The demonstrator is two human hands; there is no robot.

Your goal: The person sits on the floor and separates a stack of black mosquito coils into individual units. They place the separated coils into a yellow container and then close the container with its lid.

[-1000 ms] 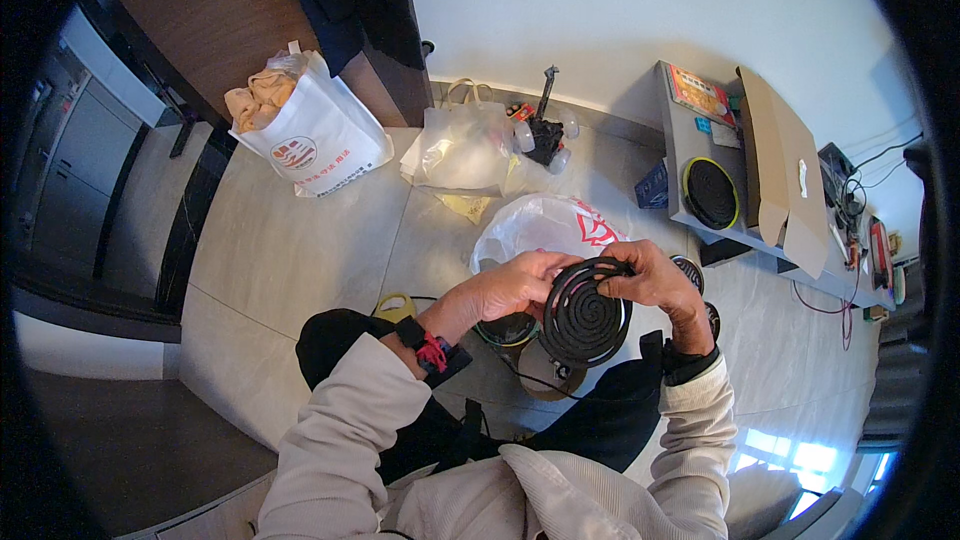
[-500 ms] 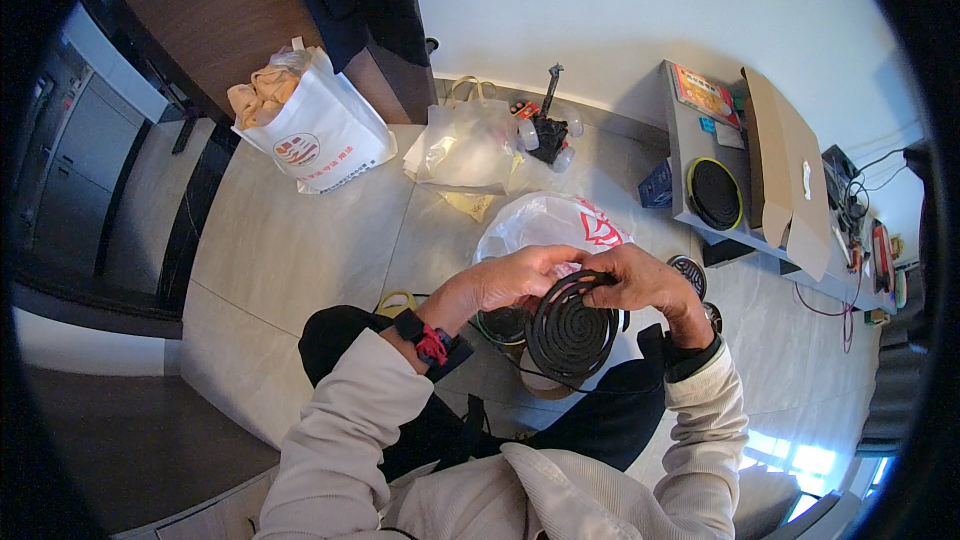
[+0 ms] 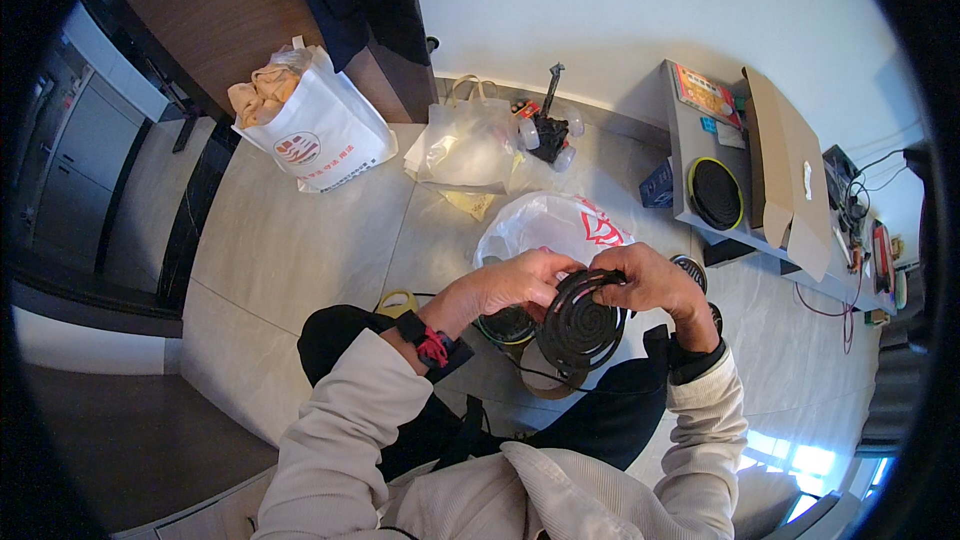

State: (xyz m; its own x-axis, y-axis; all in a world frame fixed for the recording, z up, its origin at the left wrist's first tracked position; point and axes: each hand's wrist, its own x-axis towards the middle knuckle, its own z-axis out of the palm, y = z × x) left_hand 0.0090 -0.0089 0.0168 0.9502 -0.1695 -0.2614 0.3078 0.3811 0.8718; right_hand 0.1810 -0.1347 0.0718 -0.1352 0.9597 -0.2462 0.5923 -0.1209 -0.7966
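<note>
Both hands grip a black mosquito coil (image 3: 582, 325) in front of my lap, its spiral rings partly spread apart. The fingers of my left hand (image 3: 525, 280) pinch its upper left edge. My right hand (image 3: 645, 282) is closed on the upper right rim, thumb over the rings. Below my left hand, a round dark item with a greenish rim (image 3: 507, 324) is partly covered by the coil. A white plastic bag with red print (image 3: 540, 220) lies just beyond my hands.
A yellow tape roll (image 3: 398, 304) lies beside my left wrist. At the right, a low grey shelf (image 3: 690, 140) bears a cardboard box (image 3: 785, 175) and a black coil in a yellow-green rim (image 3: 715, 193). A stuffed white bag (image 3: 320, 130) stands at the far left.
Both hands have shifted slightly right and down with the coil. Its rings look more separated, and my right fingers have moved along the rim.
</note>
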